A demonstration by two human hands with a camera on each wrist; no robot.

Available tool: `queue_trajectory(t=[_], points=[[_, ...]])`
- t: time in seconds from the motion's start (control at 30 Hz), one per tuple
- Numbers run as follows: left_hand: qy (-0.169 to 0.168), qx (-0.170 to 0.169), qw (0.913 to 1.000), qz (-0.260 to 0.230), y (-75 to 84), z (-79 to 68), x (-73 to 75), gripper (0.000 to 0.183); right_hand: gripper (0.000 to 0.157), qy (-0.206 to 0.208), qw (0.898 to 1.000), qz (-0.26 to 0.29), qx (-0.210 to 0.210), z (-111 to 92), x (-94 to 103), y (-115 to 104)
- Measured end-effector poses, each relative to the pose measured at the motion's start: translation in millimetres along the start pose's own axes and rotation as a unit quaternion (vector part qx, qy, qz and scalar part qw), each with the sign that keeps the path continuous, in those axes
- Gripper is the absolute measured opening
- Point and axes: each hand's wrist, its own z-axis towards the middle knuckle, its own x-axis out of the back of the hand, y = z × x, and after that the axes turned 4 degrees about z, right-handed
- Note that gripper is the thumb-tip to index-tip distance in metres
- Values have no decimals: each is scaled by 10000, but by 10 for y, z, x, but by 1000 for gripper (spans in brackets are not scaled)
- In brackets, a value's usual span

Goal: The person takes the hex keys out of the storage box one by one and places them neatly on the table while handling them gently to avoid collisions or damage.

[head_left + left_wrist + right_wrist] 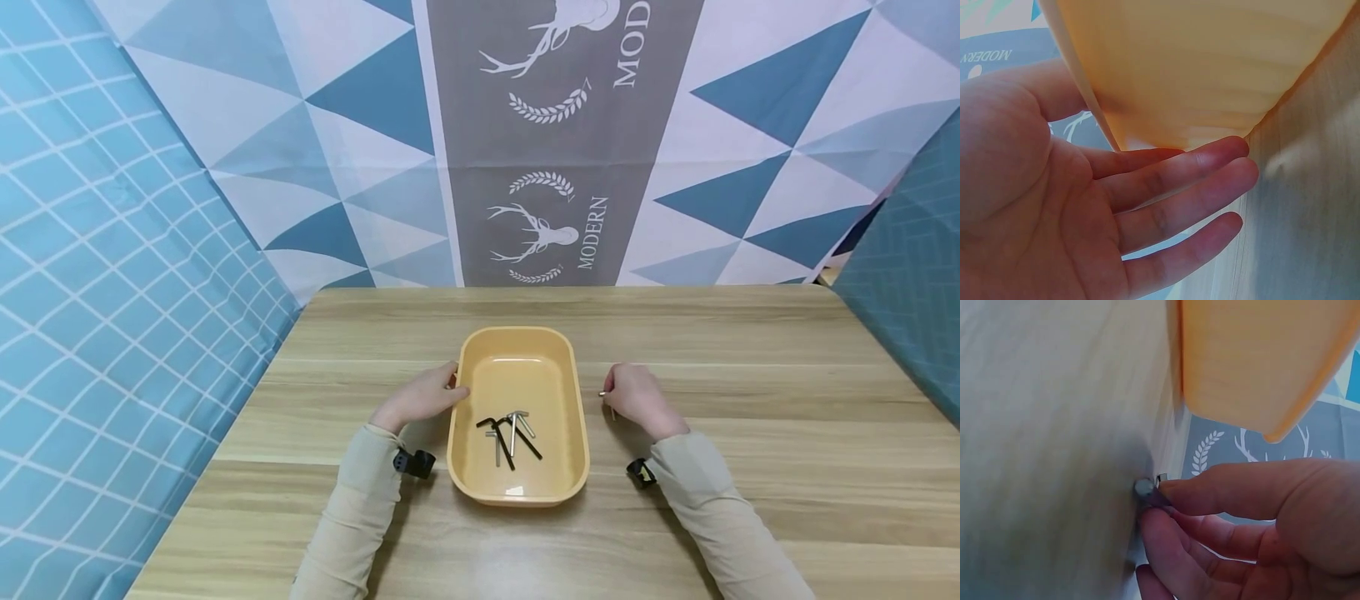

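A metal piece (pixel 1145 487), mostly hidden by fingertips, is pinched in the right hand (pixel 636 393), while the left hand (pixel 422 398) grips the tray (pixel 517 379), thumb inside, fingers outside.

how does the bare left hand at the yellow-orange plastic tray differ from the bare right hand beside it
The left hand has its thumb over the rim of the yellow-orange plastic tray, while the right hand pinches a small silver metal piece. The left hand's other fingers are extended; the right hand's are bent. Both are bare, below long beige sleeves.
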Motion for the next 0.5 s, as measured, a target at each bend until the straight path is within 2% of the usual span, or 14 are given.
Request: queue_trajectory(t=[0.5], points=[[-17,-31,10000,11,-14,10,-7,37,3,90,9999,-78,-76,-7,-23,14]])
